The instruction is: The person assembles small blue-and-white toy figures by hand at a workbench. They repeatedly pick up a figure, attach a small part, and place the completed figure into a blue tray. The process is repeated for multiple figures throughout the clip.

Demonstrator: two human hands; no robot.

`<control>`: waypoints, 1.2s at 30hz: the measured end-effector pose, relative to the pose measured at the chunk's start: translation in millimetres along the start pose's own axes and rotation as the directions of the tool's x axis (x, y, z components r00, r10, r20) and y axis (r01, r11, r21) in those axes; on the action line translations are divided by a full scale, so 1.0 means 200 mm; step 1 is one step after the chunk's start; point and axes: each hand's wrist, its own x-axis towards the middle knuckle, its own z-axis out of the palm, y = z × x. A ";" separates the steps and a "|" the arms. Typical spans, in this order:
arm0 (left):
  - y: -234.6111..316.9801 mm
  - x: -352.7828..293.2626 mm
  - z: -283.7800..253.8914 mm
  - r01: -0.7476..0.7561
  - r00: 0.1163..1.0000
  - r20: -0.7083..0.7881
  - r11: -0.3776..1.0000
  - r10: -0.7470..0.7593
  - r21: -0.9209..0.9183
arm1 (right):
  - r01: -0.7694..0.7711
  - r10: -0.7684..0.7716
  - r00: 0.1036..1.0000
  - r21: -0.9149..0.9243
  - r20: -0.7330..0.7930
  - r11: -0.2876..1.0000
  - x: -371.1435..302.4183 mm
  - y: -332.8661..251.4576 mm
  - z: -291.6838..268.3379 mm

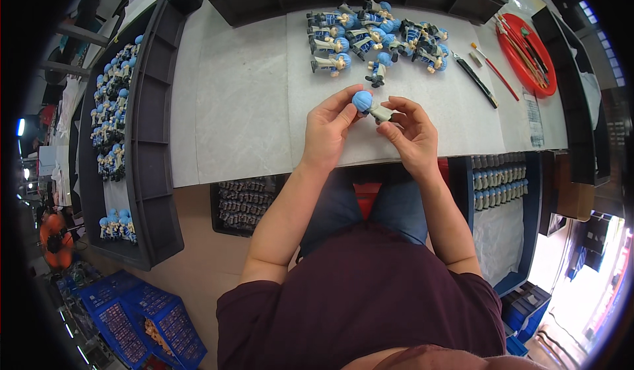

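Over the table's near edge I hold a small figurine (363, 101) with a light blue head and a pale cape. My left hand (328, 127) pinches it by the head between thumb and fingers. At its lower end, the thumb and fingers of my right hand (415, 137) close round the pale cape and dark feet. Just beyond my hands a similar figurine (378, 68) lies apart from a cluster of several blue-haired figurines (362, 36), most of them lying on their sides on white paper.
A grey tray (153, 119) at the left holds many figurines. Right of the cluster lie a black pen-like tool (477, 81), a red brush (496, 73) and a red dish (545, 87) of brushes. A blue tray (526, 264) with rows of pale parts sits lower right.
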 end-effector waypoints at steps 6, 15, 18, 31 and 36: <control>0.00 0.00 0.02 -0.030 0.999 0.014 0.999 0.030 0.039 | 0.102 -0.102 0.995 -0.048 -0.010 0.994 -0.02 0.03 0.00; -0.01 -0.01 0.02 -0.060 0.998 0.013 0.992 0.059 0.109 | 0.124 -0.126 0.991 -0.046 -0.037 0.991 -0.02 0.04 0.00; -0.03 -0.01 0.01 -0.103 0.995 0.013 0.975 0.102 0.196 | 0.128 -0.131 0.991 -0.055 -0.040 0.990 -0.02 0.04 0.00; -0.02 -0.01 0.01 -0.112 0.994 0.028 0.971 0.109 0.210 | 0.171 -0.176 0.983 -0.089 -0.050 0.981 -0.02 0.07 0.00; 0.00 -0.01 0.03 -0.065 0.998 0.013 0.991 0.064 0.116 | 0.223 -0.234 0.971 -0.146 -0.058 0.964 -0.02 0.07 0.01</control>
